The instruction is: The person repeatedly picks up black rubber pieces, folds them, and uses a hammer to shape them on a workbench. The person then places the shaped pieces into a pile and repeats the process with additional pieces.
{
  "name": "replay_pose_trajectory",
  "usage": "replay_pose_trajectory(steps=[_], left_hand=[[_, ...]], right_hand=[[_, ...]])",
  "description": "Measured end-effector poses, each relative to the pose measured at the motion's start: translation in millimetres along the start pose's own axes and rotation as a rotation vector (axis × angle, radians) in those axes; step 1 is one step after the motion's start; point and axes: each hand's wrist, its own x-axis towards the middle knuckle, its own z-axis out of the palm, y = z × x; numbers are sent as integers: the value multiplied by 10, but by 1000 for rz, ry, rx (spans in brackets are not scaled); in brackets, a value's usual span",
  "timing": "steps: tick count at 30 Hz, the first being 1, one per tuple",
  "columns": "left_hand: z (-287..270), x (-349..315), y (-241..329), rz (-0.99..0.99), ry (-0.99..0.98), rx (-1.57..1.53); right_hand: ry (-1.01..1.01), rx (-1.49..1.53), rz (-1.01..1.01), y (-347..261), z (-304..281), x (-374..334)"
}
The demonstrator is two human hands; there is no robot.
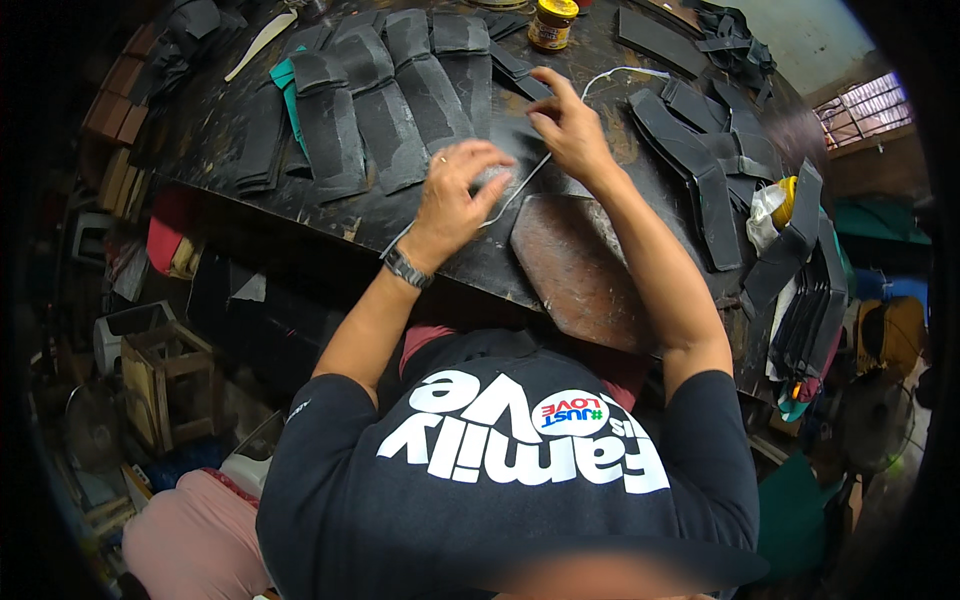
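My left hand (460, 195), with a metal wristwatch (406, 268) below it, hovers over the near middle of the dark table. Its fingers are curved, with a gap between them and the thumb; I see nothing held. Higher and to the right is my right hand (572, 130), its fingertips bent and apart, apparently unloaded. A thin pale cord (606, 74) runs past both hands, partly hidden by them. Under and between the hands lies a dark grey flat piece (520, 138). Just left are overlapping black strap-like panels (395, 125) with greyish smears. A worn brown board (575, 275) lies at the near edge.
At the right are more black cut pieces (690, 170), some hanging over the edge beside a yellow spool in plastic (785, 200). A yellow-lidded jar (551, 24) stands at the back. A green strip (290, 100) lies left. A wooden stool (165, 385) stands below left.
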Motion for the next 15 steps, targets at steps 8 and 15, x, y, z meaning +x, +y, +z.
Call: replay_pose_trajectory(steps=[8, 15], left_hand=[[11, 97, -566, -219, -214, 440], [75, 43, -641, -200, -187, 405]], right_hand=[[202, -281, 160, 94, 839, 661], [432, -122, -19, 207, 653, 845]])
